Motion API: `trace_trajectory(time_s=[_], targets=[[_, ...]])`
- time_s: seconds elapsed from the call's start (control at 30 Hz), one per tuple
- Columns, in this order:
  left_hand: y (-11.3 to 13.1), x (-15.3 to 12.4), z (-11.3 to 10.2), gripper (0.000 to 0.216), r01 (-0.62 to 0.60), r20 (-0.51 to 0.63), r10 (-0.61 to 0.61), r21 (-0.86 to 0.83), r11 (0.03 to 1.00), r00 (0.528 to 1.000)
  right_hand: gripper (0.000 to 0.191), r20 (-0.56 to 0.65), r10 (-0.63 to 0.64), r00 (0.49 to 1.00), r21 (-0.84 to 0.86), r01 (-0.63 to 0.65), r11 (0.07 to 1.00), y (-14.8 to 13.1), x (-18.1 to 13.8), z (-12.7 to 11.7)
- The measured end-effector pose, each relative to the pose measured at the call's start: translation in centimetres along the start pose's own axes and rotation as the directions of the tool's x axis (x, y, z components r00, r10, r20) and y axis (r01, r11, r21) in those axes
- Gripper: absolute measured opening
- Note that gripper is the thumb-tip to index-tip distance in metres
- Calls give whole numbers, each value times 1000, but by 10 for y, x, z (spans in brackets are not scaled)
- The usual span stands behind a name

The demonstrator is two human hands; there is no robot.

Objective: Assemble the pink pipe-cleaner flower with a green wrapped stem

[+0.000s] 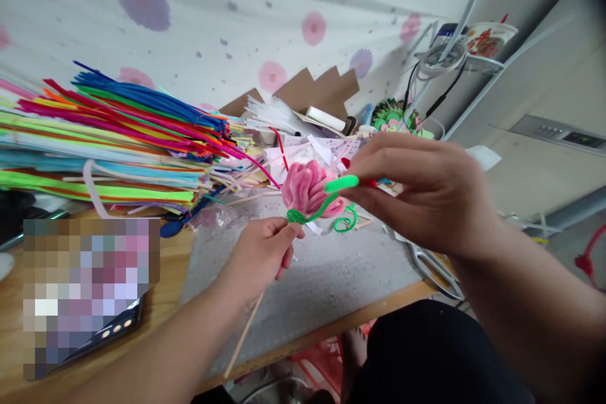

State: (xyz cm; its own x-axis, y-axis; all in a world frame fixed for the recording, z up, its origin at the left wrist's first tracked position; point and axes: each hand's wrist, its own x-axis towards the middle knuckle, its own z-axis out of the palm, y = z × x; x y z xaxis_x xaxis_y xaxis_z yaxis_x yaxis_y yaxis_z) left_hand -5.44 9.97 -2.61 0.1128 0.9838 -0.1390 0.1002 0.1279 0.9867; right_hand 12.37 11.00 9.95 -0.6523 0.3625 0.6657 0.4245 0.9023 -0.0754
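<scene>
Wooden table (175, 265) fills the view. At its centre the left hand (262, 252) clenches a thin stick (243, 334) topped by a pink flower (305, 188). From three o'clock the right hand (426, 196) pinches a green pipe cleaner (331, 197) wrapped at the flower's base. A pile of coloured pipe cleaners (118, 132) lies at ten o'clock.

Bright, soft daylight, even across the scene, with no hard glare. Only faint shadows lie on the grey mat (331, 278). The flower (307, 188) and green strand (339, 184) at centre look sharp; the right hand (426, 196) is slightly smeared. Wide-angle distortion bends and stretches the edges. The top right corner darkens, and a pixelated block (89, 290) covers the lower left.
</scene>
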Motion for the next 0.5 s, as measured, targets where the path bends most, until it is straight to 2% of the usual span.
trace_trajectory(time_s=[0.13,0.23,0.37,0.5], targets=[[0,-2,-1,32,-61,15,59,244,968,998,13,145,-2,989,-73,12,997,0,24,2],[-1,-2,-1,38,-143,52,134,459,877,990,17,284,-45,958,-64,66,996,0,39,5],[-1,-4,-1,35,-249,113,234,661,708,966,14,442,-56,895,-60,92,994,0,52,13],[0,-8,0,29,-368,205,369,811,455,906,8,525,10,851,-57,24,998,11,62,23]])
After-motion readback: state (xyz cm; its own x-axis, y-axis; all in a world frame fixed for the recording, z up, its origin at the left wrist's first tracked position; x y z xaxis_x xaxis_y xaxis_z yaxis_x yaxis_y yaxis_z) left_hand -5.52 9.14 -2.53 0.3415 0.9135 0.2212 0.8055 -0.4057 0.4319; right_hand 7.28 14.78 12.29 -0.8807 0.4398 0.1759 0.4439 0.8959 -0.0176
